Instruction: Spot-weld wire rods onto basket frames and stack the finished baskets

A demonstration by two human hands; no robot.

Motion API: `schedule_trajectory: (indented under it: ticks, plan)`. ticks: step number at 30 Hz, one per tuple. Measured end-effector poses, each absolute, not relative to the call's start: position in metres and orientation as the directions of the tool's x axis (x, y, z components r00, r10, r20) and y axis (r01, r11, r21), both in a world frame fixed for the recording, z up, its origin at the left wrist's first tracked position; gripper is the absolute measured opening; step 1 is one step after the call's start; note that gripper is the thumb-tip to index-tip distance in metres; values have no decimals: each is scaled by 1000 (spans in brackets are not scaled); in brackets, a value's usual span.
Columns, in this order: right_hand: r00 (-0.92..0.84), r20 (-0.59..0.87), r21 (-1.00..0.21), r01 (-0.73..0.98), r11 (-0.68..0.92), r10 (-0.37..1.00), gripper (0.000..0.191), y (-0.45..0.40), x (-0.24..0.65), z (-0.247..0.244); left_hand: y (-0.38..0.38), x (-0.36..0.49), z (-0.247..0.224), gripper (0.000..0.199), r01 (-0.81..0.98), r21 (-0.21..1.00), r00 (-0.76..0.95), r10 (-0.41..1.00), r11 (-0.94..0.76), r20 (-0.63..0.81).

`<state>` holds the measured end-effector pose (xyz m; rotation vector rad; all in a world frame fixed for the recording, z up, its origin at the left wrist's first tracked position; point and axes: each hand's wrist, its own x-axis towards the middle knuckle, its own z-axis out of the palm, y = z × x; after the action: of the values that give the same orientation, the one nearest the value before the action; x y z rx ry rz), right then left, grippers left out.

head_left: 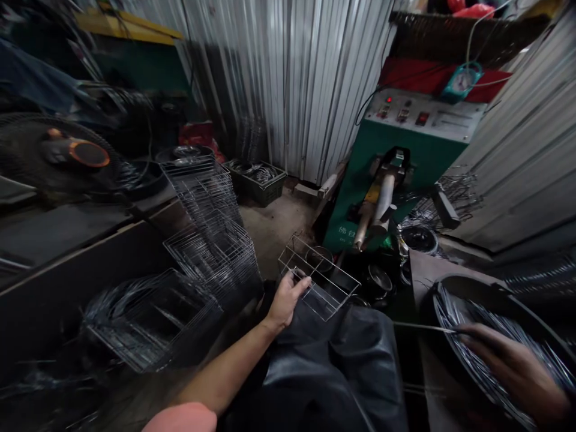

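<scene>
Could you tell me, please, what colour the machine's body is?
The machine body is green, best seen in the head view.

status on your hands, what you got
Left hand gripping wire basket. Right hand holding wire rod over round black tub of wire. Stacked wire baskets to the left.

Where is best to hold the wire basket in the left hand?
Probably the top rim of the wire basket at its near corner, coming from above and the near side, as the left hand does: the thin, open wires leave room for fingers to curl round.
</scene>
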<state>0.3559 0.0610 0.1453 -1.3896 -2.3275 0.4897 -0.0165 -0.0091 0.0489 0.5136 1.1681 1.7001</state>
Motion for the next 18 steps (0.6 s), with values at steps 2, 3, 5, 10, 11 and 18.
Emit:
schedule_trajectory:
  ticks: [2, 3, 5, 10, 11, 18]
  plan:
    - [-528, -1, -566, 701, 435, 849, 28, 61, 332, 139, -8, -15, 43, 26, -404, 913, -436, 890, -63, -132]
    - [-549, -38, -587, 689, 426, 835, 28, 60, 322, 138, -8, -15, 39, 26, -376, 925, -425, 897, -57, -118]
    - [-537, -18, -581, 692, 429, 843, 28, 56, 308, 137, -6, -11, 33, 28, -321, 946, -405, 909, -36, -102]
    - [-452, 73, -560, 719, 412, 889, 28, 50, 304, 140, -2, 1, 20, 43, -158, 987, -377, 926, -37, -26]
    - [-436, 74, -564, 724, 398, 897, 27, 49, 307, 141, -1, 4, 19, 47, -147, 988, -357, 934, -42, -14]
    - [-320, 112, -636, 704, 316, 941, 29, 48, 330, 166, -2, 19, 15, 36, 15, 1000, -403, 915, -27, 30]
